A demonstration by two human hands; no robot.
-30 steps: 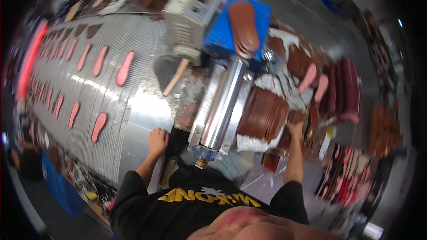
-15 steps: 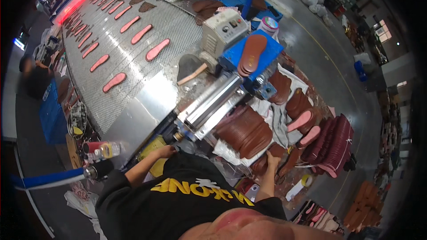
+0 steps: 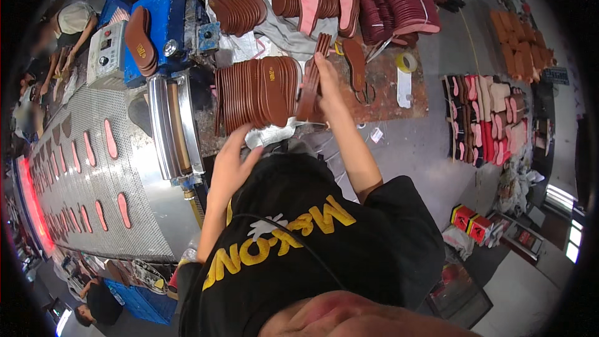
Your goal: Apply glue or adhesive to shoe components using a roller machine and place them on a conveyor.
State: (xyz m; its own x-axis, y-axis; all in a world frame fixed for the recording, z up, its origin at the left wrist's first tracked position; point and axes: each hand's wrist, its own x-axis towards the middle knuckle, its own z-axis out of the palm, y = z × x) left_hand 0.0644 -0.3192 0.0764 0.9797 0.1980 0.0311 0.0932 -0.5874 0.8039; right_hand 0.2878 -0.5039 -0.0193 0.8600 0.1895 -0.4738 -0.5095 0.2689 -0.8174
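My right hand (image 3: 328,81) is closed round a small stack of brown insoles (image 3: 309,90), held on edge just right of a long row. That row of brown insoles (image 3: 253,97) stands packed on the table in front of me. My left hand (image 3: 229,161) has its fingers spread and the thumb apart; its fingertips are at the row's near edge, and whether they touch it I cannot tell. To the left of the row is a machine with shiny metal rollers (image 3: 168,126). Brown insoles (image 3: 140,40) lie on its blue top.
A mesh conveyor (image 3: 140,171) carrying pink insoles runs at the left, beside a control box (image 3: 106,53). Further insole rows (image 3: 237,9), a tied maroon bundle (image 3: 396,0), scissors (image 3: 365,93) and a tape roll (image 3: 407,62) lie on the table. People are at the far left.
My view has turned right, toward the table. My right hand has lifted a small stack of brown insoles beside the row. My left hand has come from the machine's side to the row's near edge.
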